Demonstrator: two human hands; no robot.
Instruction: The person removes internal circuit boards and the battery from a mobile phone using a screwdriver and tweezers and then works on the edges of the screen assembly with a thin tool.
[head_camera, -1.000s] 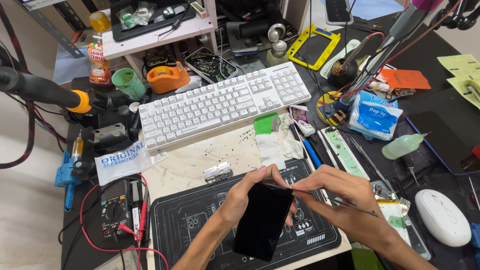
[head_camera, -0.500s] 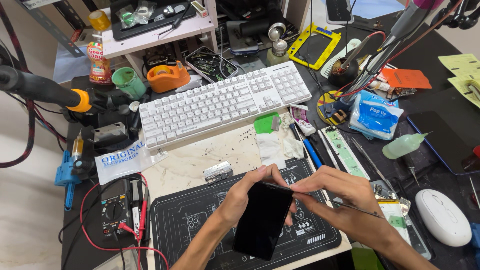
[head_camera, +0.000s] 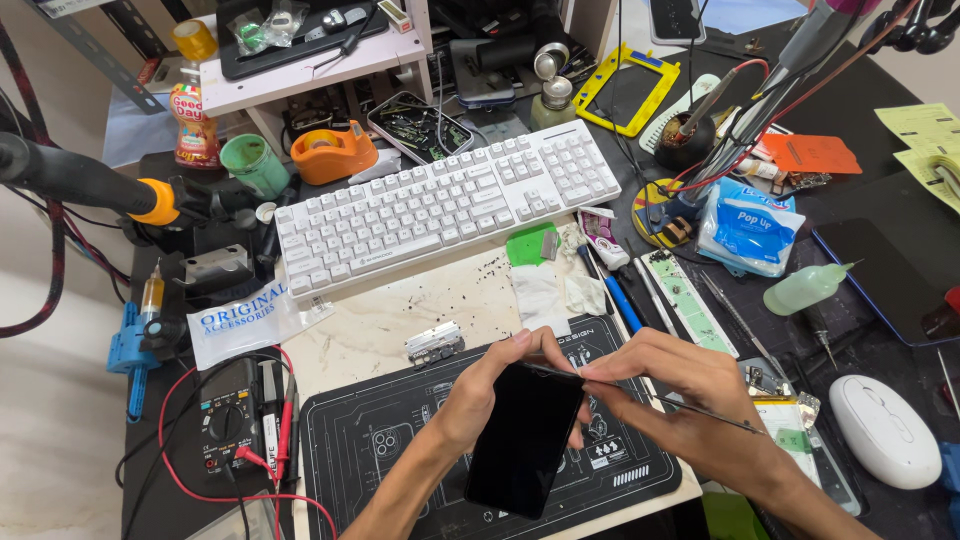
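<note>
Phone (dark screen up) sits gripped in our left hand above the black mat; our right hand pinches tweezers at its top edge.

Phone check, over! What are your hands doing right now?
Left hand grips black phone. Right hand holds thin metal tool at phone's top edge. Nothing blocking.

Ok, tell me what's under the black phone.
Under the black phone lies the dark work mat with pale printed outlines. The left hand grips the phone from behind; its palm side and the mat directly beneath are covered.
</note>
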